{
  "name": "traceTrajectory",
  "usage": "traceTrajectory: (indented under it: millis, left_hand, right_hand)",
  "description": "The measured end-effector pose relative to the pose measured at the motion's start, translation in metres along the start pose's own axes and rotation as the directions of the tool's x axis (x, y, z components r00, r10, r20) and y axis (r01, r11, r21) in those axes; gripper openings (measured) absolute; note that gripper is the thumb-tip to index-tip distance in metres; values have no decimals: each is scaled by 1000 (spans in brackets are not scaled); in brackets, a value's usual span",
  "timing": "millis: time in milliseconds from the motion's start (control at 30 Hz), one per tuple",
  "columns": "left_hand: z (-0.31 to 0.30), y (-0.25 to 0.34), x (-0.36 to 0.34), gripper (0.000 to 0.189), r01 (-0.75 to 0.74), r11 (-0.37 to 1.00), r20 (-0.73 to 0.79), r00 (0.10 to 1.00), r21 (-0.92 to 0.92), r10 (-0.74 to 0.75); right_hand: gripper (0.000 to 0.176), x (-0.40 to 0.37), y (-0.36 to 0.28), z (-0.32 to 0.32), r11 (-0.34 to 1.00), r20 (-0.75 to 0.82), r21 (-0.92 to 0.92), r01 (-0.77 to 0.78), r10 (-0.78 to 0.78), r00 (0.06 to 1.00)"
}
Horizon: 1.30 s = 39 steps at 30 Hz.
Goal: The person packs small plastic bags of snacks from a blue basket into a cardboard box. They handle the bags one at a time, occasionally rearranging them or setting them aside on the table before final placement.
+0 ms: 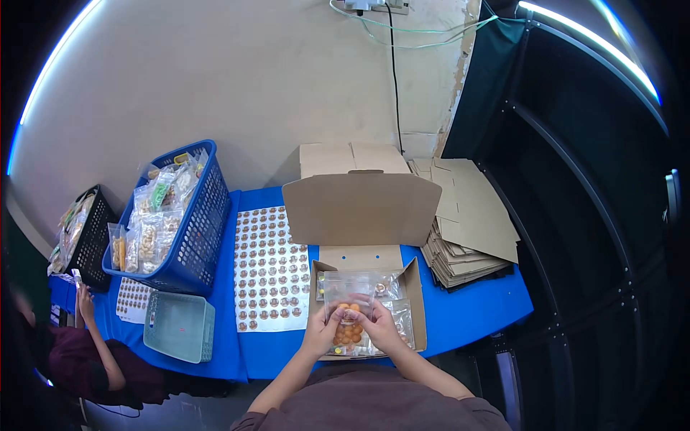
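With left hand [323, 335] and right hand [382, 332] close together, pinched a clear bag of orange balls [349, 334] over an open cardboard box [417, 305]. Had other clear packets [400, 316] below, inside the box. Saw a sheet of round prints [269, 269] left of it, stacked cardboard [471, 215] to its right, and a blue basket of packets [203, 233] farther left.

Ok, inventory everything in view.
Clear bag: 1, orange contents, front centre
Open box: 1, brown, centre
Packets: several, clear, in box
Printed sheets: 2, white, left
Basket: 1, blue, left
Second basket: 1, black, far left
Tray: 1, pale green, left
Cardboard stack: 1, brown, right
Cloth: 1+, blue, under box
Shelving: 1, black, right
Cables: several, black/green, wall
Lights: several, white, upper edges
Coworker: 1, maroon sleeve, far left
Left hand, right hand: 1 each, on bag
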<state>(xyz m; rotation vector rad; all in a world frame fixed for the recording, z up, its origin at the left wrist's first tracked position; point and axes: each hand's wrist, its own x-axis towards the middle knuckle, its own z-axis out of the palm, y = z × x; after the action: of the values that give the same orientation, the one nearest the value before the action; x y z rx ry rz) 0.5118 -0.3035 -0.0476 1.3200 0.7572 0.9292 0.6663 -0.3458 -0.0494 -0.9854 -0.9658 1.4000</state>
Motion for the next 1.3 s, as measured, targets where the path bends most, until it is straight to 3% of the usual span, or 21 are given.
traceTrajectory:
  millis: [133, 200, 267, 333, 433, 467, 533, 667, 733, 867, 967, 1033, 1167, 1233, 1300]
  left_hand:
    - [-3, -15, -6, 33, 100, 994, -79, 992, -50, -103]
    - [-1, -17, -9, 33, 129, 986, -84, 987, -108, -138]
    - [3, -13, -9, 34, 151, 974, -86, 982, -166, -167]
    - [14, 5, -11, 38, -20, 988, 15, 1000, -152, 23]
    - [13, -2, -10, 37, -80, 991, -4, 997, -107, 80]
    - [13, -3, -11, 37, -78, 991, -1, 997, -106, 78]
    - [10, -5, -12, 35, 64, 982, -8, 998, -178, -67]
    - [8, 5, -11, 35, 16, 983, -11, 1000, -184, -19]
    - [8, 18, -15, 35, 7, 991, 65, 998, -131, 2]
    - [4, 6, -19, 36, -58, 998, 47, 997, -20, 59]
    - [0, -11, -21, 37, -57, 993, -52, 997, -100, 52]
    - [-5, -16, -21, 38, 128, 958, -21, 990, -257, -138]
    - [-1, 8, -23, 42, 96, 944, 46, 995, -315, -86]
    - [3, 17, -22, 54, 46, 999, 152, 987, -6, -44]
    - [9, 24, -23, 59, 37, 999, 185, 982, 18, -40]
  right_hand:
    - [39, 0, 13, -7, 1000, 8, -11, 3, -3, 1000]
    - [41, -1, 12, -10, 983, -5, 155, -102, 104, 995]
    - [42, -8, 2, -5, 996, 2, 67, -54, 54, 999]
    - [41, -15, -10, 1, 996, 78, -86, 11, -5, 997]
    - [42, -16, -14, 2, 998, 82, -48, 36, -32, 996]
    - [42, -15, -11, 0, 998, 79, -45, 37, -34, 996]
    - [43, -12, -6, -7, 998, 47, 56, -15, 12, 999]
    - [43, -17, -17, 3, 999, 9, -37, -7, 7, 1000]
    - [43, -21, -16, 8, 999, 93, -44, 28, -24, 995]
    - [45, -18, -15, 3, 999, 169, -16, -38, 40, 985]
    - [46, -14, -7, -6, 998, 245, -3, -70, 69, 967]
    - [45, -14, 0, -8, 992, 182, -9, -127, 126, 975]
    - [43, -14, -12, -2, 993, 148, 55, -102, 93, 985]
    - [42, -15, -21, -5, 990, 137, -130, -57, 75, 988]
    - [40, -9, -23, -15, 996, 93, -53, -70, 75, 993]
